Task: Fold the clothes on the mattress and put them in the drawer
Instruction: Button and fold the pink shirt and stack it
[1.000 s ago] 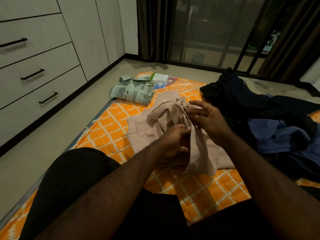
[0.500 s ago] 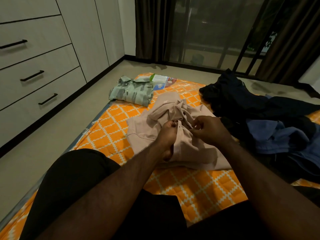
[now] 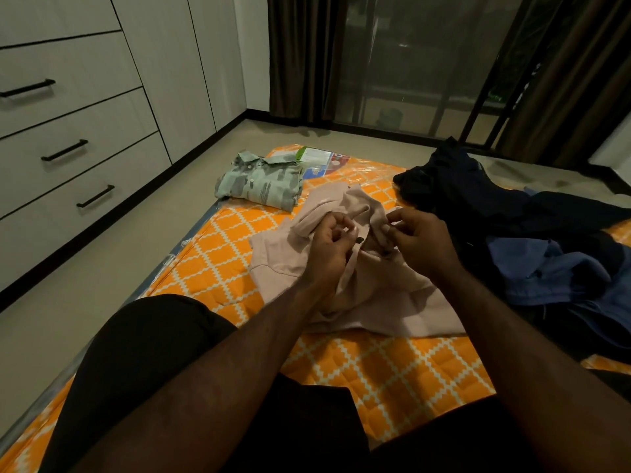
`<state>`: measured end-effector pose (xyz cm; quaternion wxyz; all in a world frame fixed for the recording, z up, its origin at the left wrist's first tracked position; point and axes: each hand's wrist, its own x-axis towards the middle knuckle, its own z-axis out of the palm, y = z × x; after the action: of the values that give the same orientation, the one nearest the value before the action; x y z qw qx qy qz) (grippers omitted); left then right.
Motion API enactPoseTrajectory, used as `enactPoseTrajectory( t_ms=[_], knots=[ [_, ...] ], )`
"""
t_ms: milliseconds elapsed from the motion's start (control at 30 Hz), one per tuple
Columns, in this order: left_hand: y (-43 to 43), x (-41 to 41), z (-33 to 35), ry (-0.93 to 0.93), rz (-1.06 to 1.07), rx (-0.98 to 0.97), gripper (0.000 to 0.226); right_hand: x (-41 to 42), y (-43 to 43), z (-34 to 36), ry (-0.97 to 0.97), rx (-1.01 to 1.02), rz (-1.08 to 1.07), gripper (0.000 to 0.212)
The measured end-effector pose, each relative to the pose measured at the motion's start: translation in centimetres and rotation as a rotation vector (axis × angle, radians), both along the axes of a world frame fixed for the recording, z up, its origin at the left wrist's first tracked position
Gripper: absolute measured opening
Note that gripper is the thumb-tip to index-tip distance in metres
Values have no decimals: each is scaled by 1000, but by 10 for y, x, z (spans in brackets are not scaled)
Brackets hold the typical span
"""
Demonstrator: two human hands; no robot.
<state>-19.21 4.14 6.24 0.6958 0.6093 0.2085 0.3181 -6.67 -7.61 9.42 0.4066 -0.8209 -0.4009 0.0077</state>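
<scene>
**Q:** What's in view, re: the shirt?

**A:** Head-camera view, dim room. A pink shirt lies crumpled on an orange quilted mattress, directly in front of a seated person. Both hands are on it, up near its collar.

**Q:** Hands doing what?

**A:** The left hand pinches one front edge of the shirt, w/ a dark button showing just past the thumb. The right hand pinches the facing edge, fingers curled. The hands are near each other but not touching, w/ the shirt's open front between them. It looks like buttoning up (my reading, not a certainty).

**Q:** Which way does the shirt run?

**A:** Its long axis points away from the person, i.e. collar at the far end and hem at the near end. The hands sit approx. evenly either side of that axis, so neither is nearer. The left has the button side and the right has the other. The next move prob. turns on bringing those two edges together across the axis.

**Q:** What's around the shirt?

**A:** Beyond its collar and to the left is a folded green patterned shirt, just apart from it. To its right is a heap of dark clothes w/ a blue garment, all unfolded. Can't tell if the heap touches the pink shirt. Farther left, across the floor, are white drawers w/ black handles, all closed.

**Q:** Progress?

**A:** Early, I'd judge. One item is folded and none is in a drawer.
</scene>
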Motion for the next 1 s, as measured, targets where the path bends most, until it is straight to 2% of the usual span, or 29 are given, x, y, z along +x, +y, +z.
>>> enactPoseTrajectory(
  t_ms=[133,233,333,467,533,633,767,833,1000],
  knots=[
    [-1,-3,14,-50,-85,171,12,-6,0,13,181,71,83,16],
    [-3,-7,20,-33,-168,296,17,-12,-3,21,256,116,102,15],
    [-3,-6,16,1,-130,308,25,-14,-4,22,311,105,86,18],
    [-3,-5,14,5,-80,224,34,-11,-2,19,385,29,102,51],
    [0,-6,14,14,-61,248,40,-9,0,13,241,-81,40,51],
    [1,-6,14,5,-32,274,39,-10,1,1,-37,-170,-93,20],
    [1,-4,11,34,18,291,20,-12,3,-1,-54,-104,-82,12],
    [3,-1,9,78,43,329,18,-12,4,3,-40,-85,-49,12],
    [3,-3,11,97,54,263,13,-8,3,5,-43,-32,-31,12]
  ],
)
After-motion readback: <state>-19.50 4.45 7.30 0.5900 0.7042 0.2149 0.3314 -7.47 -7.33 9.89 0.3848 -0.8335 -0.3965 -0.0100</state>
